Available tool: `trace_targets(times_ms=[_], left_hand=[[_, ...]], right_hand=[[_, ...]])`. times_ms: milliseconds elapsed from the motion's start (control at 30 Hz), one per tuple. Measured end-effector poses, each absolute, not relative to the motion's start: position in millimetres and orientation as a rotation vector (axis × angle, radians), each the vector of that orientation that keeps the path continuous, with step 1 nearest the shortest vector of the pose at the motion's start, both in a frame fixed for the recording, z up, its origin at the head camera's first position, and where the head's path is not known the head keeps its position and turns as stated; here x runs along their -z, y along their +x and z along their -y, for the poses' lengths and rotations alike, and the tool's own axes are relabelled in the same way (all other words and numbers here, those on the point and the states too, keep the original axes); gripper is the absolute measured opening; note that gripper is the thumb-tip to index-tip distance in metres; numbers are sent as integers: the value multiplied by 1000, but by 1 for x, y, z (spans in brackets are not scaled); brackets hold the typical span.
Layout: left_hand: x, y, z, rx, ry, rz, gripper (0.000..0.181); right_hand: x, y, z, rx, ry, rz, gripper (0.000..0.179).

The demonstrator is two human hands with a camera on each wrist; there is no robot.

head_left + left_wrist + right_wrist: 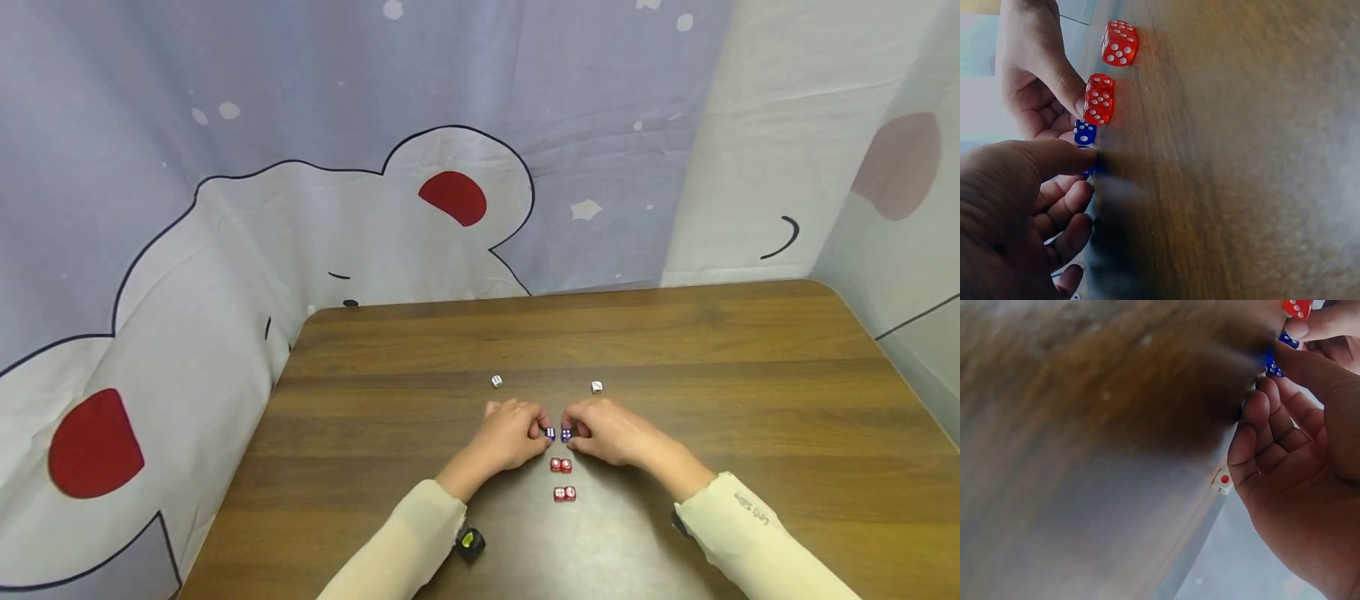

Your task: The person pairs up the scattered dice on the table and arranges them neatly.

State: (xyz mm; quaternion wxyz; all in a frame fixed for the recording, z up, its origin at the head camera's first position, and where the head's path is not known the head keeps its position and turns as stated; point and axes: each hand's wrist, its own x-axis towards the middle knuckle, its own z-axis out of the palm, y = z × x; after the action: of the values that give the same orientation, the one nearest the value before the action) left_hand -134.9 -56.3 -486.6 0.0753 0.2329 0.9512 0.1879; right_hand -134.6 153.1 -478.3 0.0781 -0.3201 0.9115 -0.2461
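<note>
On the table, my left hand (512, 433) pinches a blue die (550, 433) between thumb and fingers. Facing it, my right hand (609, 430) pinches another blue die (566, 435), and a small gap parts the two dice. Just nearer to me lies a touching pair of red dice (560, 465), with a second red pair (565, 493) behind it toward my body. In the left wrist view the left thumb covers most of one blue die (1088, 161); the other blue die (1085, 132) shows more of its face.
Beyond the hands lie two white dice, one at the left (497, 381) and one at the right (597, 387). The brown wooden table (360, 400) reaches back to a patterned curtain (600, 150). A dark device (470, 542) sits at the left wrist.
</note>
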Motion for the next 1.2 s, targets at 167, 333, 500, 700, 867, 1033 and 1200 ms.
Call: trace_targets(times_ms=[167,333,500,700,867,1033,1200], left_hand=[[488,-132,58,-585,702,-2851,15],[489,-130,59,-585,710,-2857,15],[491,-129,59,-594,711,-2854,14],[490,-127,58,-602,718,-2859,14],[490,-127,58,-615,719,-2854,15],[490,-127,58,-624,708,-2848,14],[489,-127,57,-636,698,-2840,15]], right_hand=[[478,-132,-151,739,-977,-2725,15],[479,-130,-149,723,-968,-2725,16],[479,-130,-147,732,-963,-2719,16],[479,-129,-147,738,-972,-2730,17],[478,-129,-147,744,-970,-2725,17],[480,-130,-148,754,-965,-2722,17],[478,-130,-148,778,-953,-2699,18]])
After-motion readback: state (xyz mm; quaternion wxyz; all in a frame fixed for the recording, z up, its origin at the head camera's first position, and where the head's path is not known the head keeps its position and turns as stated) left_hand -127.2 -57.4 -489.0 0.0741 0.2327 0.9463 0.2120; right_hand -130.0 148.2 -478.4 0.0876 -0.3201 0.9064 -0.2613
